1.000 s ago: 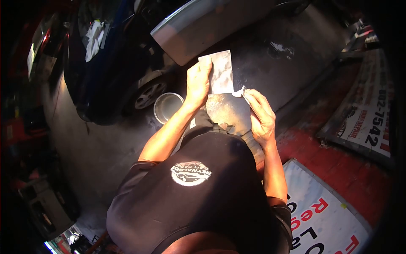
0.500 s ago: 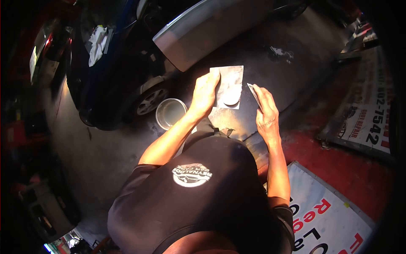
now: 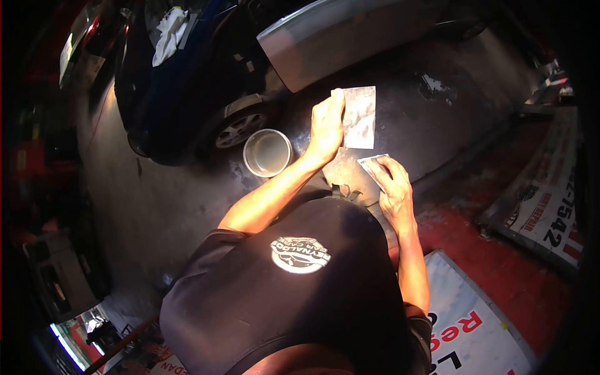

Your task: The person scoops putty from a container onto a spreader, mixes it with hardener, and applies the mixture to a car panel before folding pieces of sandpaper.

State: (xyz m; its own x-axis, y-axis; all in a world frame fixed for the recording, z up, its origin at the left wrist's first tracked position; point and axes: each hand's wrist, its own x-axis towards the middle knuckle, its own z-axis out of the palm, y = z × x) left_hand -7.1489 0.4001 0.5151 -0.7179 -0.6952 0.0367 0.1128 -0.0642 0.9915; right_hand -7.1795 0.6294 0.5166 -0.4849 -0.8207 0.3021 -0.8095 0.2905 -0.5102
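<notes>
Blue car (image 3: 181,94) sitting far left, bucket (image 3: 267,152) standing beside it on the floor (image 3: 156,206). Left hand (image 3: 326,128) gripping smeared board (image 3: 361,117) mid-scene; right hand (image 3: 394,190) pinching spreader (image 3: 373,164) just nearer, apparently not touching. Mixing seemingly part-done.

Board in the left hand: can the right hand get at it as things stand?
Probably yes. The left hand holds the board by one edge, its face uncovered. The right hand, gripping a spreader, sits close by the board's lower corner with nothing between them.
</notes>
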